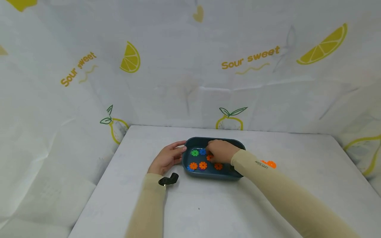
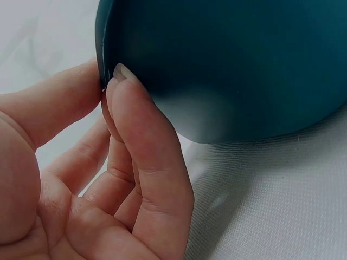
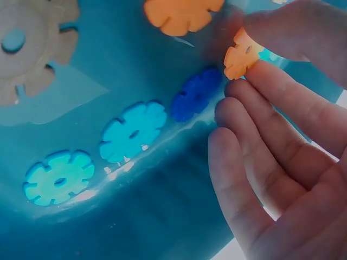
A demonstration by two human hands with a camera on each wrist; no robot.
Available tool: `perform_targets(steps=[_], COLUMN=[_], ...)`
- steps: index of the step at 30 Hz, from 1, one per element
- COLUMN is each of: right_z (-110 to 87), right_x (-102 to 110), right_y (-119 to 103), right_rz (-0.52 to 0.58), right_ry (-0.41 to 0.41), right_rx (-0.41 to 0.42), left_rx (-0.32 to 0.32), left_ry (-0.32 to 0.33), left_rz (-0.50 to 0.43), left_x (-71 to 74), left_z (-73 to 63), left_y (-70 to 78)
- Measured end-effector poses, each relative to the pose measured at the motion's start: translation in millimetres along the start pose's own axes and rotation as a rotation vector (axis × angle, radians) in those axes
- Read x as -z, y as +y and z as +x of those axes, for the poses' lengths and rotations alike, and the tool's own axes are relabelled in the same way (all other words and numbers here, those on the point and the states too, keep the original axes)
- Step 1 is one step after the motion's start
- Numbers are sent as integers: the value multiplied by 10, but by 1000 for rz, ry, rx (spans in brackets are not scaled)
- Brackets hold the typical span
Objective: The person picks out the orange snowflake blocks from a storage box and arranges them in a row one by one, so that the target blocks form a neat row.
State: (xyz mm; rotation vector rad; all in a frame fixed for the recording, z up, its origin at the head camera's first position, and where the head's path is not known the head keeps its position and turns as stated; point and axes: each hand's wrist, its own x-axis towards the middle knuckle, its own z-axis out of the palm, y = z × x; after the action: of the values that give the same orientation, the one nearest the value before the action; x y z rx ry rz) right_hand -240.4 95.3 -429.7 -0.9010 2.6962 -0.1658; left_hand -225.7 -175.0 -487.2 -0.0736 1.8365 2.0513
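My left hand [image 1: 168, 157] holds the left end of a dark teal plastic tray [image 1: 214, 176]. In the left wrist view, thumb and fingers pinch the tray's rim [image 2: 101, 49]. Over the tray's inside, my right hand [image 1: 221, 151] reaches down among notched plastic snowflake discs. The right wrist view has an orange disc [image 3: 241, 57] pinched between thumb and index finger, the other fingers extended beside it. Lying in the tray are a green disc [image 1: 194, 153], a blue disc [image 1: 202, 151] and several orange ones, including one at the front left [image 1: 193, 165].
A few orange discs [image 1: 271, 164] lie on the white tabletop [image 1: 190, 211], right of the tray and partly behind my right sleeve [image 1: 279, 185]. A black strap piece [image 1: 169, 179] sits at my left wrist. Behind the table hangs a white lemon-print sheet [image 1: 178, 72].
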Motion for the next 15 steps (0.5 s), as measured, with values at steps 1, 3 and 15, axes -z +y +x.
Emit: perform_targets(steps=[1,3,15], right_z=[-9,-29,-197], right_x=[6,25,138], right_y=[8,25,128], right_rz=[16,50,268], right_ry=[-3,-5,17], right_rx=[-9,-23,-59], left_rx=[1,3,10], left_ry=[-3,-5,16], left_rz=[1,1,19], left_x=[-4,-11,-21], left_z=[2,3,1], left_y=[-1,-1,-13])
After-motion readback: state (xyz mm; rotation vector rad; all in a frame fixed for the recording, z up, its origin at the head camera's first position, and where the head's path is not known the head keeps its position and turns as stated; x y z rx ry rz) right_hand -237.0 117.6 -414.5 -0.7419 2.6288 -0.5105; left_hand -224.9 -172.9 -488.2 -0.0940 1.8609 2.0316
